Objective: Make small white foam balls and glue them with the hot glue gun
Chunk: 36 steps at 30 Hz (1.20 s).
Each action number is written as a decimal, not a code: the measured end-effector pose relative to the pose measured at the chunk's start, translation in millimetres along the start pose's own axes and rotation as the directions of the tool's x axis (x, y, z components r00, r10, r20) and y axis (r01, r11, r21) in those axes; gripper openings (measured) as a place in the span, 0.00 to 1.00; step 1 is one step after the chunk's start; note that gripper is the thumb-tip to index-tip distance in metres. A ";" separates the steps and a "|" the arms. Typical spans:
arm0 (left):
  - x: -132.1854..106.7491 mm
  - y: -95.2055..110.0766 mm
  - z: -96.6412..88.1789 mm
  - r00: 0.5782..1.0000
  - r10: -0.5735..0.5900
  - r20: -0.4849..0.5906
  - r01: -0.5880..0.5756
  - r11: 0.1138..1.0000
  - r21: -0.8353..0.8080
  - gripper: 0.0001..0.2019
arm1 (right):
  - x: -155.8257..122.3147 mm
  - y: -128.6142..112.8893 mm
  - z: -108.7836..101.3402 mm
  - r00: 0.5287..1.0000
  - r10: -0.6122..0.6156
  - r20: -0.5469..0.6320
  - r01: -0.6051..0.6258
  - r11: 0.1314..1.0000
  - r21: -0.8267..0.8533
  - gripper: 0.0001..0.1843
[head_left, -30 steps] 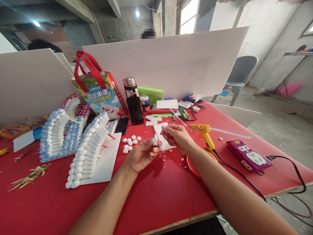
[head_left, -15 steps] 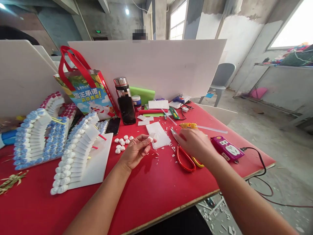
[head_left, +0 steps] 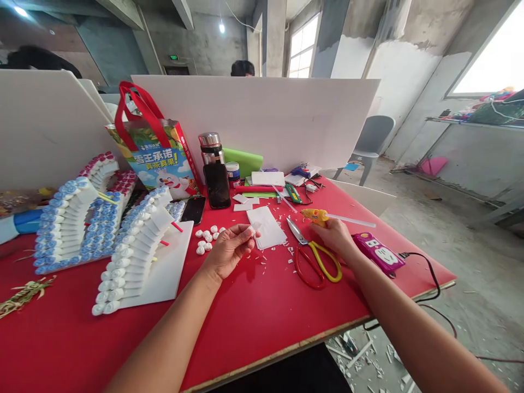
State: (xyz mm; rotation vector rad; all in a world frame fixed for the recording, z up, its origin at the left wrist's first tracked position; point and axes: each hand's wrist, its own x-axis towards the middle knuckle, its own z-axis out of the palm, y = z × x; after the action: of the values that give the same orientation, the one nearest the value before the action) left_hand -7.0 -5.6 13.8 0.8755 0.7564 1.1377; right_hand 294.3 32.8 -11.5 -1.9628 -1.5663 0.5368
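Note:
Between the thumb and fingers of my left hand (head_left: 230,248) is a small white rolled paper flower (head_left: 252,230). My right hand (head_left: 336,236) is closed around the handle of a yellow hot glue gun (head_left: 316,215), its nozzle to the left and a clear glue stick (head_left: 352,221) poking out of its back. Just below the gun lie scissors (head_left: 298,232) with one red and one yellow handle. Several white paper flowers (head_left: 208,238) sit beyond my left hand. A stack of white paper sheets (head_left: 268,228) lies between my hands.
Fan-shaped pieces (head_left: 141,256) edged with white and blue flowers stand at the left. Behind are a gift bag (head_left: 158,158), a thermos (head_left: 210,143), a phone (head_left: 217,185) leaning on it, and a green cutter (head_left: 293,193). A corded purple box (head_left: 379,252) is at the right of the red table (head_left: 262,322).
My right hand has moved right from over the scissors and grips the glue gun, uncovering the scissors. My left hand stays nearly in place with the flower. The view has tilted slightly.

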 end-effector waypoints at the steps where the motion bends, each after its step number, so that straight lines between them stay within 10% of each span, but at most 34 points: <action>1: 0.2 0.3 -0.6 1.000 0.008 -0.011 -0.008 1.000 0.002 0.13 | -1.6 -2.5 -0.7 1.000 0.019 -0.003 -0.019 0.993 0.114 0.19; 6: 0.6 3.3 -0.4 0.996 0.054 -0.074 -0.053 0.999 0.013 0.14 | -20.0 -52.2 -25.2 0.984 -0.133 0.122 0.000 0.677 0.736 0.19; 12: -2.6 12.7 -0.6 0.976 0.116 -0.185 -0.102 0.991 0.083 0.17 | -34.2 -104.4 -14.6 0.856 -0.487 0.173 0.068 0.438 0.896 0.17; 19: 1.9 9.3 -15.1 0.960 0.163 -0.227 -0.123 0.976 0.181 0.15 | -40.6 -84.8 31.5 0.826 -0.533 0.185 0.084 0.440 0.894 0.18; 36: 4.3 5.9 -13.5 0.974 0.085 -0.212 -0.096 0.994 -0.044 0.12 | -45.5 -85.3 25.8 0.736 -0.598 0.317 0.136 0.590 0.796 0.20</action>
State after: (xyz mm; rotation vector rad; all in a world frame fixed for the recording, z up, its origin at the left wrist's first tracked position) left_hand -20.1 2.2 12.5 0.7583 0.8609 1.3401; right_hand 204.0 6.6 22.6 -0.8088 -1.6555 1.3958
